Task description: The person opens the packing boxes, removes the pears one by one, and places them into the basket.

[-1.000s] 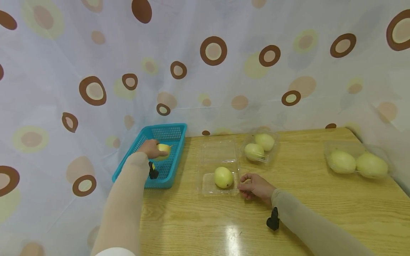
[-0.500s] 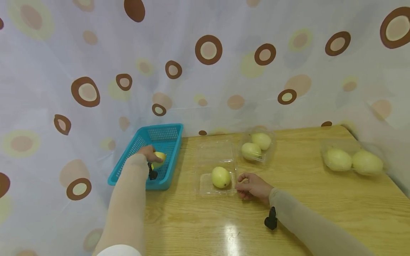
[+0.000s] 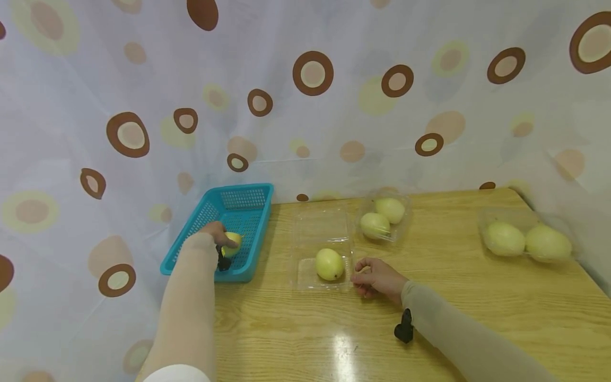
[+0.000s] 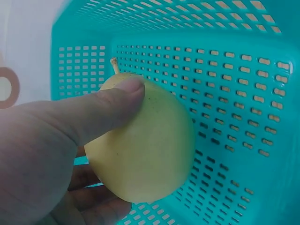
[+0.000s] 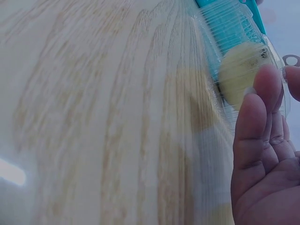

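Observation:
My left hand (image 3: 217, 233) reaches down into the blue plastic basket (image 3: 263, 228) and grips a yellow-green pear (image 4: 154, 140). In the left wrist view the thumb lies over the pear near its stem, with fingers curled underneath. My right hand (image 3: 380, 279) is at the right edge of an opened clear plastic clamshell box (image 3: 305, 273), thumb and fingers pinching its rim. One pear (image 3: 329, 264) sits in the right half of that box. Its lid (image 3: 322, 225) lies folded back toward the wall. The right wrist view shows the fingers (image 5: 251, 122) close to the box wall.
Behind the right hand stands a clear box holding two pears (image 3: 375, 226). Another clear box with two pears (image 3: 548, 243) stands at the far right of the wooden table (image 3: 286, 339). A patterned curtain (image 3: 353, 106) hangs behind and to the left.
My left hand has lowered the pear further into the basket, toward its near side. The right hand has stayed at the box edge. The head view has shifted slightly.

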`<state>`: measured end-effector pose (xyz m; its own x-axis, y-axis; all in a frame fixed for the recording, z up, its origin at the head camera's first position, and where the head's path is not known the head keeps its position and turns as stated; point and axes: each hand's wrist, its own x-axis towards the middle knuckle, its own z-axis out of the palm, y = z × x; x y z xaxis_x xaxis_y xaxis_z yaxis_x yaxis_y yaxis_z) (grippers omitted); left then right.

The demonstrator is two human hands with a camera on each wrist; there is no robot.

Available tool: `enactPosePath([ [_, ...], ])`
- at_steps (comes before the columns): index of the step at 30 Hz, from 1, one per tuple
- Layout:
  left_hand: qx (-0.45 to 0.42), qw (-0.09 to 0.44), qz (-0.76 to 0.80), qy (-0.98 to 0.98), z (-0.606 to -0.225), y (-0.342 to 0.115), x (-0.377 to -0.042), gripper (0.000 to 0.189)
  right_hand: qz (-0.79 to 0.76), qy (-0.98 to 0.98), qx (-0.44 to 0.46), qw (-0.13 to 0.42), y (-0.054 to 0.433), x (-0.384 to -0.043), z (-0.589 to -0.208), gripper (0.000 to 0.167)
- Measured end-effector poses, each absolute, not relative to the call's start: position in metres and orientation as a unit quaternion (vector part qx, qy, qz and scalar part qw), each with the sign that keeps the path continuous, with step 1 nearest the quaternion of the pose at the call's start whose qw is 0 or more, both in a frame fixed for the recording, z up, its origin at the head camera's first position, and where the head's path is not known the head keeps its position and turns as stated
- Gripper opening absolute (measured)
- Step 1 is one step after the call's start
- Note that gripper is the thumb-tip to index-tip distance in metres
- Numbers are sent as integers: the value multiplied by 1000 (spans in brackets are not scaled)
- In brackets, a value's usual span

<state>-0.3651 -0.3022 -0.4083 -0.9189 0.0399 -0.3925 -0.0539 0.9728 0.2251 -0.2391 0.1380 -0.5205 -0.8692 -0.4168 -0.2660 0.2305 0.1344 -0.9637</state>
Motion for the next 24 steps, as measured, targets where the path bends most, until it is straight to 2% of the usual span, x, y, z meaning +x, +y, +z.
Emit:
enactPosePath([
  [5, -15, 212, 108, 971, -407, -304, -361, 76, -656, 710, -70, 244, 137, -237, -518, 39],
  [13, -11, 216, 100, 971, -411, -306, -354, 69, -657, 710, -63, 245, 135, -236, -517, 39],
  [19, -6, 197, 93, 976, -413, -306, -357, 72, -659, 708, -58, 248, 135, -237, -518, 43],
  [24, 24, 157, 106, 982, -408, -304, -366, 70, -658, 709, -47, 249, 137, -237, -518, 45],
])
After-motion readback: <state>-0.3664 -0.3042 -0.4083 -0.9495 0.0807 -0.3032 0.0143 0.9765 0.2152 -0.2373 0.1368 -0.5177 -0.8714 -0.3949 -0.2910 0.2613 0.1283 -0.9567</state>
